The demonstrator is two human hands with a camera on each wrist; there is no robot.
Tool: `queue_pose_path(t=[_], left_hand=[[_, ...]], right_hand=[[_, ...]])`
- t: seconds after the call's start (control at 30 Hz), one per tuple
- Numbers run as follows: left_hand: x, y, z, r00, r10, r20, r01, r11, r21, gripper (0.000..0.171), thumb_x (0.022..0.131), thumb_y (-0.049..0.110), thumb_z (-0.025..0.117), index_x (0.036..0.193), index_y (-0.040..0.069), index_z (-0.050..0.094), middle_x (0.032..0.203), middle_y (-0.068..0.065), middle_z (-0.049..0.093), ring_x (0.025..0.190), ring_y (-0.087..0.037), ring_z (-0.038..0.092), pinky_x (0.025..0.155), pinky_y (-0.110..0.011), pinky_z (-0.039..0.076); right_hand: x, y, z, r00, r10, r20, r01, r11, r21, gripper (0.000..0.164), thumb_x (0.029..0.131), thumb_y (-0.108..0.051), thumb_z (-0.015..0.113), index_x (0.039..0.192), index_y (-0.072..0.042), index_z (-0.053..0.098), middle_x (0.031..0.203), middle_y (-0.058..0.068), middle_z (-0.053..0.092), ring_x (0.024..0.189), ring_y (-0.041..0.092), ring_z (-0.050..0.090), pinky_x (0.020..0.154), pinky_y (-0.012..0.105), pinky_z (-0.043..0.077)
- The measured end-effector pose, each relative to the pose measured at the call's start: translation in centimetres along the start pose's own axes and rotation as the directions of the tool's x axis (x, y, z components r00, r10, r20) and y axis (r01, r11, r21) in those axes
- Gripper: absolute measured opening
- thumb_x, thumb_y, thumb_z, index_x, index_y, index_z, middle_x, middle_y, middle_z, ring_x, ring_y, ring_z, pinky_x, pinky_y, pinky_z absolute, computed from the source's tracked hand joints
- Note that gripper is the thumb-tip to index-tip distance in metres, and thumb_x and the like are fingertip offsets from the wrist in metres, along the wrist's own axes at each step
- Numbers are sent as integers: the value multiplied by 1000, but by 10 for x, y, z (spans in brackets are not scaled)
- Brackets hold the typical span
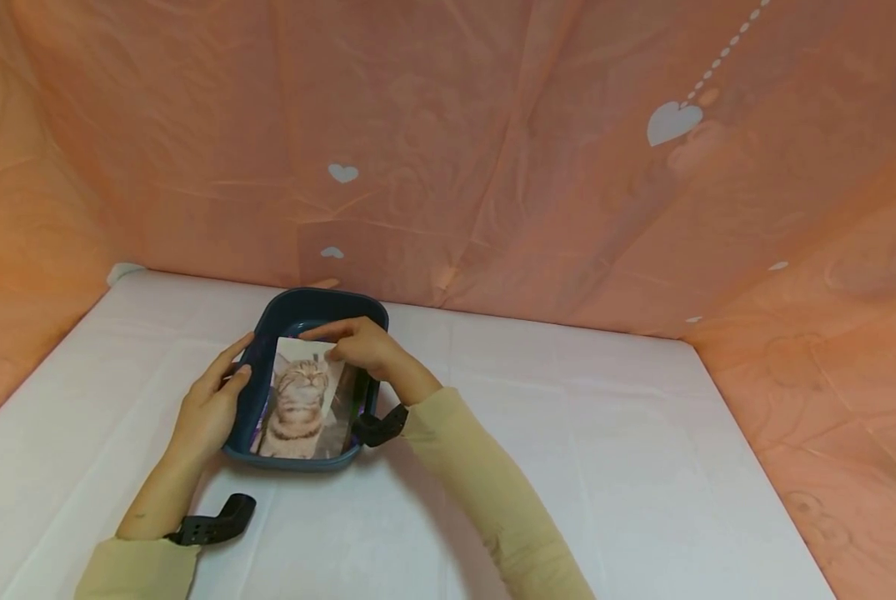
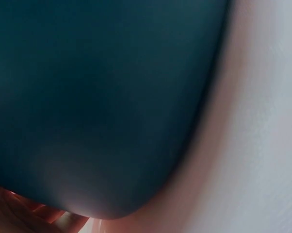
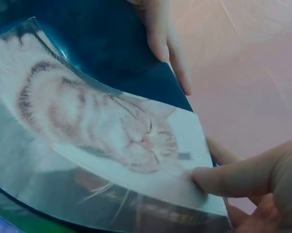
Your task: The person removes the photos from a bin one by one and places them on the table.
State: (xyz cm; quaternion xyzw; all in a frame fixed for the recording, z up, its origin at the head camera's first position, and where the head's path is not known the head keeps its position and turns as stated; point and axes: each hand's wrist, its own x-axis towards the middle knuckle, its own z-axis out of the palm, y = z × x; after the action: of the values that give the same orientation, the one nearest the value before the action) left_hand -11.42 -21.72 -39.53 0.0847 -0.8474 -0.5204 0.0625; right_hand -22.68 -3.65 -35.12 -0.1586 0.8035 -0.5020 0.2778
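A dark blue plastic basin (image 1: pixel 320 302) with rounded corners stands toward the left of the white table. My left hand (image 1: pixel 206 410) grips its left side, thumb at the rim and fingers outside; the basin's outer wall (image 2: pixel 102 97) fills most of the left wrist view. Inside lies a glossy cat picture (image 1: pixel 297 404), a striped cat with closed eyes. My right hand (image 1: pixel 365 346) reaches over the basin and pinches the picture's far edge, thumb (image 3: pixel 223 179) on its face and fingers behind. Under the picture, purple and green edges of other printed sheets show.
The white-covered table (image 1: pixel 568 450) stretches to the right of the basin. An orange-pink cloth (image 1: pixel 448 150) with white hearts hangs behind and at both sides. Each wrist wears a black strap; the left one's camera (image 1: pixel 230 517) hangs over the table in front of the basin.
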Motion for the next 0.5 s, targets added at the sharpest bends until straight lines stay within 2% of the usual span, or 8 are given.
queue_pose_path(t=[0.17, 0.4, 0.5], left_hand=[[0, 0, -1, 1000, 0, 1, 0, 1000, -5, 49, 105, 32, 29, 153, 21, 25, 140, -33, 36, 123, -47, 39, 95, -63, 31], [0, 0, -1, 1000, -7, 7, 7, 1000, -16, 50, 105, 33, 29, 153, 22, 25, 142, -33, 34, 125, -46, 37, 95, -63, 30], [-1, -1, 0, 1000, -8, 3, 8, 1000, -18, 50, 105, 33, 30, 153, 21, 25, 141, -32, 35, 124, -45, 38, 95, -62, 30]], right_hand=[[0, 1, 0, 999, -17, -52, 22, 995, 92, 33, 88, 3, 62, 115, -13, 72, 134, 5, 58, 127, 19, 49, 97, 31, 46], [0, 4, 1, 989, -42, -144, 67, 982, 177, 30, 86, 2, 65, 114, -6, 71, 124, 7, 65, 102, 14, 62, 70, 20, 49], [-1, 3, -1, 980, -51, -195, 88, 978, 187, 29, 85, 2, 66, 113, -6, 72, 123, 6, 66, 100, 13, 62, 69, 19, 48]])
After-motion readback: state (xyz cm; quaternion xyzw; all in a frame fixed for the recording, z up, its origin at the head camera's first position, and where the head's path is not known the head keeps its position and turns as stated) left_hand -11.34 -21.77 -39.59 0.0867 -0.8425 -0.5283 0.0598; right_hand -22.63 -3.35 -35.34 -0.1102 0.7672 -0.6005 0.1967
